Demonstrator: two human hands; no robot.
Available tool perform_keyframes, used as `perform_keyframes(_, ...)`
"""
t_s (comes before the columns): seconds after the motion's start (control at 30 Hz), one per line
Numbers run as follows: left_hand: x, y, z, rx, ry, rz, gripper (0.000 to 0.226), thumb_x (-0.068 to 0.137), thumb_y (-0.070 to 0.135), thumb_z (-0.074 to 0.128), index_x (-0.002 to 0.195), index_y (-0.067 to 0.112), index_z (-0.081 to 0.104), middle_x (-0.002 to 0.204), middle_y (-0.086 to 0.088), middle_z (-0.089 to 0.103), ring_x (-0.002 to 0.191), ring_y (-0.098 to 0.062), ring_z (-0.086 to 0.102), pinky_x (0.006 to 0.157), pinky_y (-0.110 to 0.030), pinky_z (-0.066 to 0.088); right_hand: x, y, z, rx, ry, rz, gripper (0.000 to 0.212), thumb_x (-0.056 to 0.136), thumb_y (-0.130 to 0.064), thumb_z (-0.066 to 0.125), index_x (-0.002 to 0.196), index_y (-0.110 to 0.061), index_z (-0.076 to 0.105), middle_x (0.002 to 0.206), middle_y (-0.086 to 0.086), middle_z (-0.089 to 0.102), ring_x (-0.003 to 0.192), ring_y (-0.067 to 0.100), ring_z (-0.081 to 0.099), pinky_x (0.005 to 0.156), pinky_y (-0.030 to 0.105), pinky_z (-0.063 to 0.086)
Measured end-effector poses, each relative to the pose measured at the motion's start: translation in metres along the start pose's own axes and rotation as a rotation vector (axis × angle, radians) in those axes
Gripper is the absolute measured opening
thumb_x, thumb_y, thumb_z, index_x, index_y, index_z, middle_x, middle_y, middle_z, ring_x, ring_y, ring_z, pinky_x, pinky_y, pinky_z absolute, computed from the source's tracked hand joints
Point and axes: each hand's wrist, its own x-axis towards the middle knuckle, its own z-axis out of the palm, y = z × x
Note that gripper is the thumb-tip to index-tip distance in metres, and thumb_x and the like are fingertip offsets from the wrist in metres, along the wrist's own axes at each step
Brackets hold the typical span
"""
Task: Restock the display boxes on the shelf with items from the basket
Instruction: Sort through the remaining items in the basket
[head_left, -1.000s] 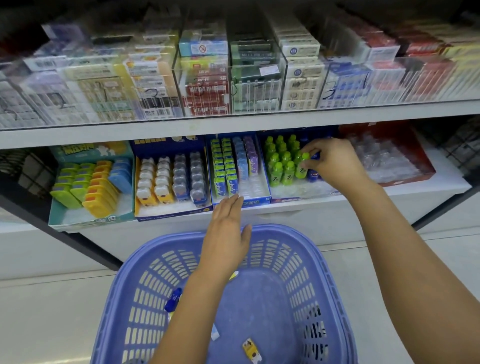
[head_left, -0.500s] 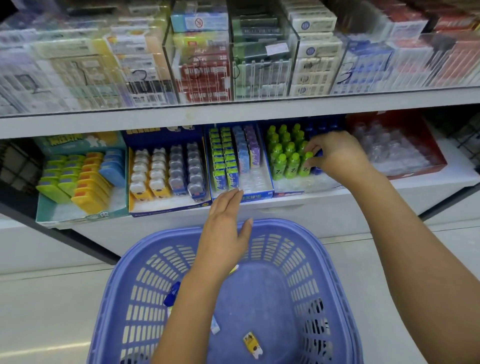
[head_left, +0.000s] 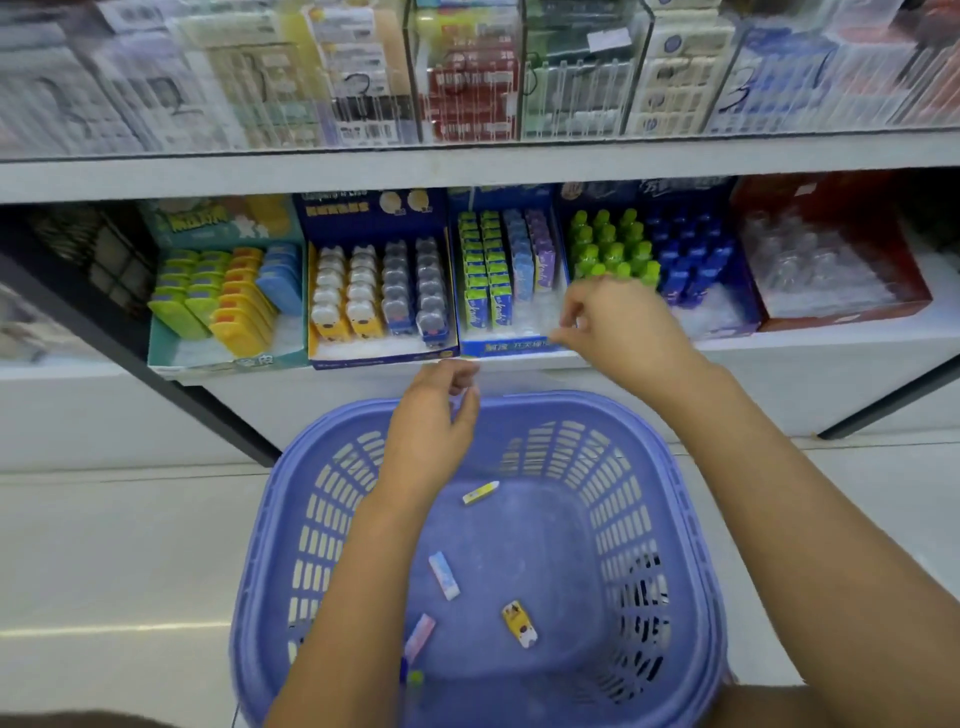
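left hand (head_left: 434, 421) held over purple basket (head_left: 563, 404) rim, fingers loosely curled, right hand (head_left: 621, 325) at blue display box (head_left: 511, 347) front, grasp unclear

A shop: the shelf (head_left: 831, 340) carries open display boxes (head_left: 382, 358) of small bright goods (head_left: 613, 244) in rows, the tier (head_left: 467, 166) above holds packs (head_left: 467, 88) behind clear dividers (head_left: 521, 78) (numbers scrawled on them), and a plastic basket (head_left: 571, 410) stands near.

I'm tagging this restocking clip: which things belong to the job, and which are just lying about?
Job: purple basket, the small packs in it, lower-shelf display boxes, left hand, right hand.
Lying about: clear cases on the upper shelf, floor.
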Motion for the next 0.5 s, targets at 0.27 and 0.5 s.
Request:
perform_keyframes(0.27, -0.053, -0.106, 0.028, 0.349, -0.567, -0.49, 0.033, 0.091, 0.014, 0.056, 0.122, 0.003, 0.059, 0.126, -0.016, 0.06, 0.116, -0.027, 0.056, 0.092, -0.028, 0.039, -0.095, -0.044, 0.158, -0.06, -0.988, -0.174, 0.054, 0.08, -0.022, 0.072, 0.129, -0.015, 0.05, 0.126, 0.013, 0.056, 0.114, 0.028, 0.054, 0.087, 0.031, 0.043)
perform_keyframes(0.5, -0.104, -0.166, 0.036, 0.507, -0.632, -0.781, 0.034, 0.094, 0.012, 0.046, 0.122, -0.005, 0.053, 0.127, -0.021, 0.055, 0.118, -0.033, 0.054, 0.093, -0.032, 0.043, -0.146, -0.021, 0.226, -0.107, -1.214, -0.148, 0.051, 0.086, -0.027, 0.061, 0.133, -0.015, 0.047, 0.121, 0.01, 0.055, 0.114, 0.031, 0.056, 0.083, 0.031, 0.046)
